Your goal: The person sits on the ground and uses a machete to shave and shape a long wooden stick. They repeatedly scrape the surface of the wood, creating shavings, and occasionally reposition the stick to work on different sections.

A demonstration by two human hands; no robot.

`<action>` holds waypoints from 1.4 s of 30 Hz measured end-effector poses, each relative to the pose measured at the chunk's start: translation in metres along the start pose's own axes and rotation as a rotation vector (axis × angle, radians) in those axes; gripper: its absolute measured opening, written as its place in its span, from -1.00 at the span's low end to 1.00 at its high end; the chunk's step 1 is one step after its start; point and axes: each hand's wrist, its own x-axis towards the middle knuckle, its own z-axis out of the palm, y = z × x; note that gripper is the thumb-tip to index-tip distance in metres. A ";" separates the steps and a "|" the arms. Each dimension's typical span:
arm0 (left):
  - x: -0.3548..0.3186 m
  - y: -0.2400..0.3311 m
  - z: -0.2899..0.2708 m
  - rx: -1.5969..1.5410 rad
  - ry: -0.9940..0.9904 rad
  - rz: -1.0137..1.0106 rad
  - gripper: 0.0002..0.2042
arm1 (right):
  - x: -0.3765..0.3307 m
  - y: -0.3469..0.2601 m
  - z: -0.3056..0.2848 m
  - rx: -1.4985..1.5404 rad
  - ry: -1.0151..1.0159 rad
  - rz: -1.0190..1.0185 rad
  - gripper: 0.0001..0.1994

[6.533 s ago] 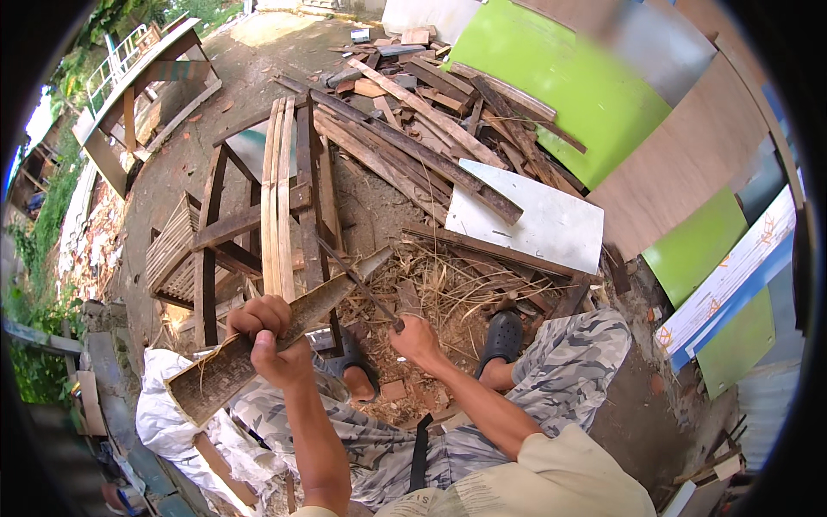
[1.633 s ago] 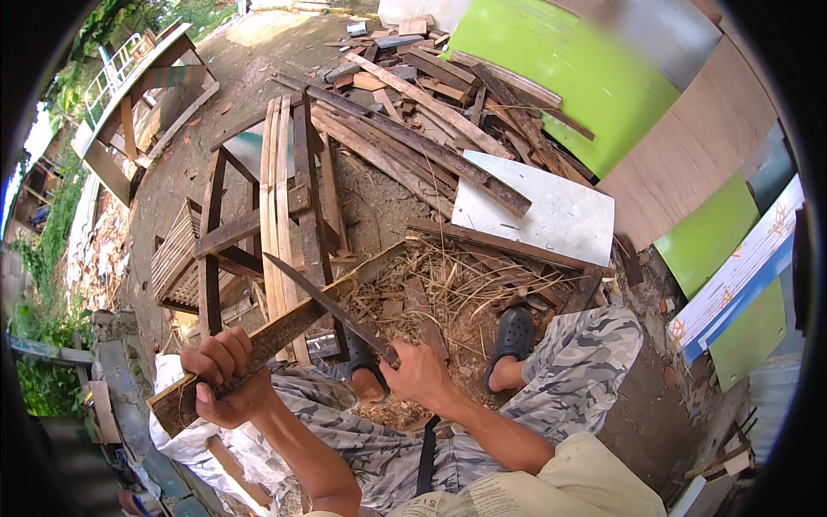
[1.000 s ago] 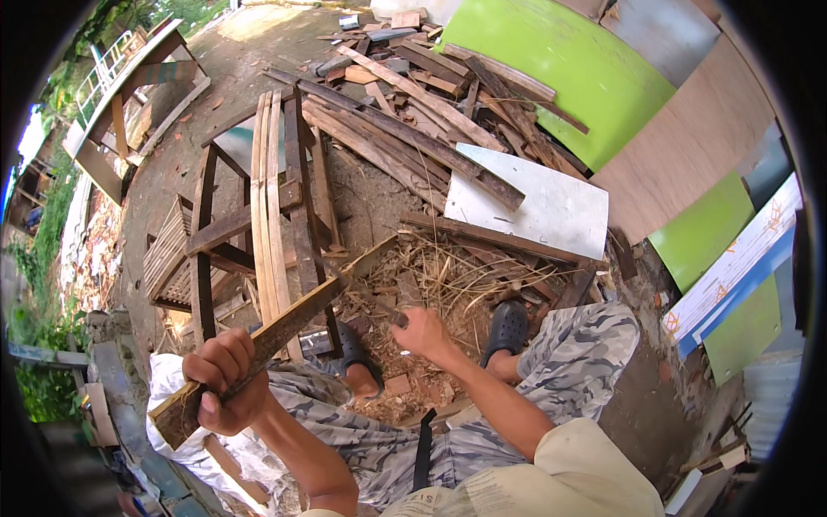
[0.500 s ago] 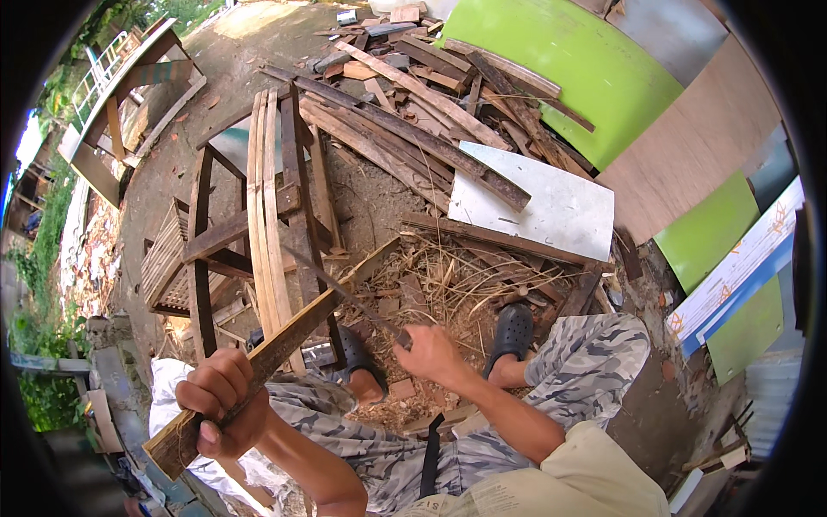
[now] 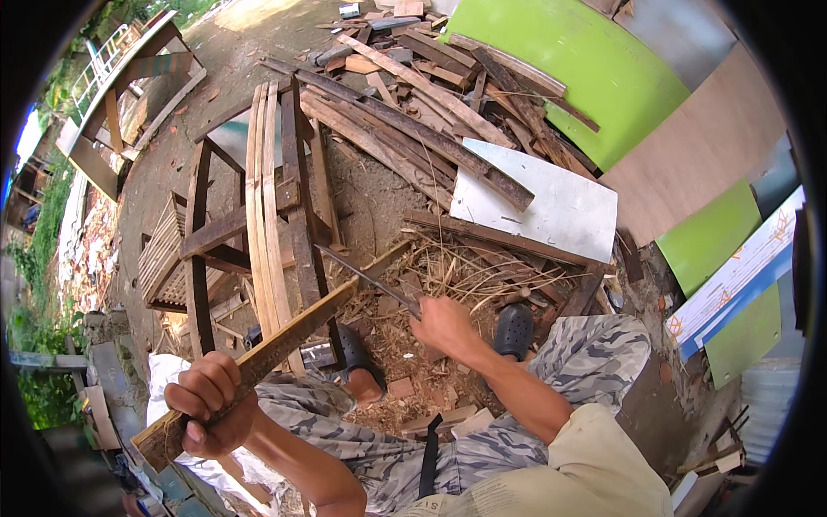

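Note:
My left hand (image 5: 211, 401) is wrapped round the near end of a long wooden strip (image 5: 301, 326), which slants away from me toward the middle. Closed on the grip of a long, narrow-bladed knife (image 5: 366, 277) is my right hand (image 5: 444, 325). The dark blade points up and left and crosses the strip near its far part; I cannot tell whether the edge touches the wood. Behind the strip stands a wooden frame (image 5: 303, 215) with two pale slats (image 5: 269, 189) lying lengthwise against it.
Wood shavings (image 5: 422, 379) cover the ground between my feet. Scrap boards (image 5: 413, 142) are heaped beyond, with a white panel (image 5: 534, 198) on them. Green sheets (image 5: 568, 69) lean at the right. A slatted wooden piece (image 5: 164, 258) lies left of the frame.
My right hand has moved up and to the right with the knife. The strip's near end and my left hand have shifted slightly left, and its far end has risen a little.

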 end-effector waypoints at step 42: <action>-0.017 -0.003 0.014 0.035 0.460 -0.007 -0.69 | -0.070 -0.057 0.051 0.457 0.044 0.063 -0.67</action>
